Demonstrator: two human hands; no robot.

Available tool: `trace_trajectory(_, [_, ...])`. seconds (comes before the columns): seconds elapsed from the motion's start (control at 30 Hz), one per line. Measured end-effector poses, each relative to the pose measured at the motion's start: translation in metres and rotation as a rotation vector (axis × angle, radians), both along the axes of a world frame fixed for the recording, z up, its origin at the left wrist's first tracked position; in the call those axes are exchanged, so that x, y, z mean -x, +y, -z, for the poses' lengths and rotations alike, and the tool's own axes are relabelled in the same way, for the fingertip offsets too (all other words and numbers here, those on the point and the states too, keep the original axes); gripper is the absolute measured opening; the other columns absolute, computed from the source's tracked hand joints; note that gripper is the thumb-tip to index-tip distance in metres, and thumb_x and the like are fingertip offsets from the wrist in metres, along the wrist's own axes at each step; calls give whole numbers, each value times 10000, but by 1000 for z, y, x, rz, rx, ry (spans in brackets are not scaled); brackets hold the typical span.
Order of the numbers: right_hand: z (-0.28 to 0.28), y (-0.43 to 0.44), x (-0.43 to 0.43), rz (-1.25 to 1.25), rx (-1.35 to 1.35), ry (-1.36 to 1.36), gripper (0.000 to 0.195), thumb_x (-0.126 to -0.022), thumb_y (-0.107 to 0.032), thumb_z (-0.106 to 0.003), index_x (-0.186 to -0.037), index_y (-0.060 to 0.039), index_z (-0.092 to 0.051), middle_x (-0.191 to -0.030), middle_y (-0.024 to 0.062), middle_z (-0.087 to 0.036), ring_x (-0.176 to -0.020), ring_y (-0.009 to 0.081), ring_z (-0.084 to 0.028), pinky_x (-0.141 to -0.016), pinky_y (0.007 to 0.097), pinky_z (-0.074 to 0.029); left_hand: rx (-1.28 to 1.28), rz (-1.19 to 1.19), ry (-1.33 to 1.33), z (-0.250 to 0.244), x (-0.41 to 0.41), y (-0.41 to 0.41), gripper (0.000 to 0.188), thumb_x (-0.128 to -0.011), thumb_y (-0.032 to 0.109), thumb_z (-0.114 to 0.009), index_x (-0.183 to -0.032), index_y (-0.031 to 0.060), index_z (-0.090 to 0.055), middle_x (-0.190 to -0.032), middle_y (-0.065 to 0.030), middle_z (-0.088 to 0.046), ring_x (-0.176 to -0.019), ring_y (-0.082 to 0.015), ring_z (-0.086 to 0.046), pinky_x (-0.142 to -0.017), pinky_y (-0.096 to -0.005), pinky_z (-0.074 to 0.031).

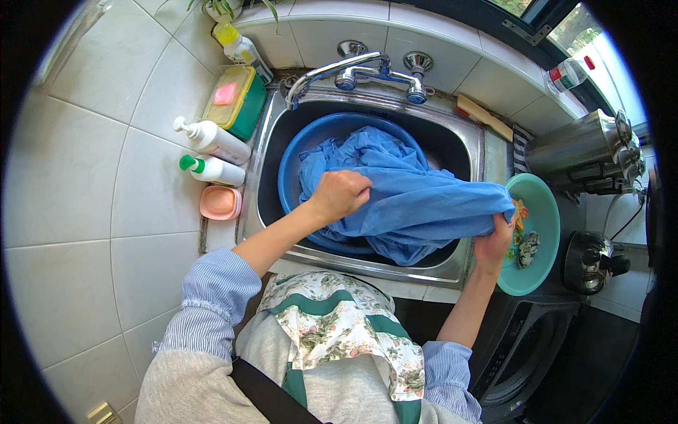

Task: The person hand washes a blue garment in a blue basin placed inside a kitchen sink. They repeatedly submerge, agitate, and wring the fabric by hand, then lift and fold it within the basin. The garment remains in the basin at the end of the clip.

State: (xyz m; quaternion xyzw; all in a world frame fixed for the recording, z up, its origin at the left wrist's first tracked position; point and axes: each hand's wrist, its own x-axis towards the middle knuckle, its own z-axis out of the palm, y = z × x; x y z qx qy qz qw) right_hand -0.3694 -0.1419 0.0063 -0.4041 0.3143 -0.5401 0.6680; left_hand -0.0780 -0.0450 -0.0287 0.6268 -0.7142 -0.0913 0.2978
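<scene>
A large blue cloth (pixel 418 201) lies bunched in a blue plastic basin (pixel 290 164), which stands in the stainless steel sink (pixel 381 267). My left hand (pixel 341 195), closed in a fist, grips the cloth near its middle. At the right, my right hand (pixel 493 241) has hold of the cloth's end, thumb on its near side, and keeps it stretched over the sink's right rim. The chrome faucet (pixel 339 69) arches above the back of the basin.
Left of the sink stand two pump bottles (pixel 225 142), a pink soap dish (pixel 221 202) and a green box (pixel 249 108). Right of it are a wooden-handled brush (pixel 484 117), a mint-green basin (pixel 548 233) with small cloths, a metal container (pixel 577 151) and a kettle (pixel 587 262).
</scene>
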Motion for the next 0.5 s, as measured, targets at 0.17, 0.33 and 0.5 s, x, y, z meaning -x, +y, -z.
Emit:
trace_trajectory(0.17, [0,4,3,43,-7,32,263,-867,-106,-527,-1120,-39,-502,-1007,74,-581,-928,177,-566,-860,327,-433,216,-45,-6,-37,-25,-2,96,-670,52,-640,-764,39,-624,-733,-119,-629,-672,-252,-624,-608,-319,-508])
trace_trajectory(0.33, [8,3,10,-52,52,134,237,-794,-89,-593,-1015,-5,-577,-905,53,-605,-834,125,-569,-793,252,-428,282,-257,486,-158,-27,18,90,-749,-24,-547,-808,18,-600,-758,-48,-611,-668,-96,-580,-599,-213,-473])
trace_trajectory(0.5, [-6,8,-1,-65,-3,68,277,-754,-92,-574,-1014,4,-577,-907,52,-605,-840,132,-570,-804,254,-425,270,-104,1041,-188,-18,9,116,-817,-1,-501,-927,26,-528,-835,5,-535,-725,-8,-464,-640,-137,-374])
